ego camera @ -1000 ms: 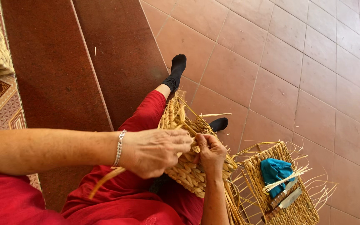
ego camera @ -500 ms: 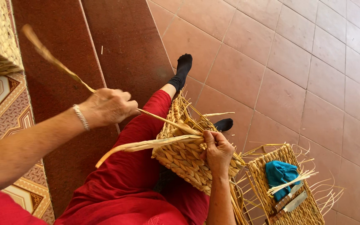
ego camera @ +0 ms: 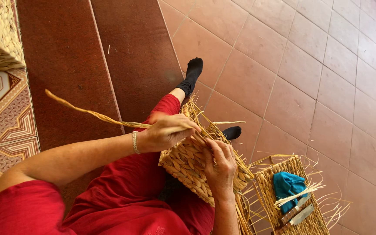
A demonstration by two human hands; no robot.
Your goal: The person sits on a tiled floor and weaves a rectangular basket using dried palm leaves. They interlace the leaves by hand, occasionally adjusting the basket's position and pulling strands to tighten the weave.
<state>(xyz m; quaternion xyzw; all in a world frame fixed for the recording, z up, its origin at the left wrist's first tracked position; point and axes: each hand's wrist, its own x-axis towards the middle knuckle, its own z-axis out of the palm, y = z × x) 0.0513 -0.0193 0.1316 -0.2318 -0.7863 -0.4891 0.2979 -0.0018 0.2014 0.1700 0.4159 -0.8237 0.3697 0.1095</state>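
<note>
She sits in red clothes with a half-woven straw basket propped on her lap. Her right hand presses flat against its woven side, fingers spread along the rim, not closed around anything. Her left hand is clenched around a long twisted straw strand that runs out to the side from the basket's edge. Just beside her knee sits a smaller woven basket holding a teal cloth and loose straws. Beyond, her black-socked foot rests on terracotta floor tiles.
</note>
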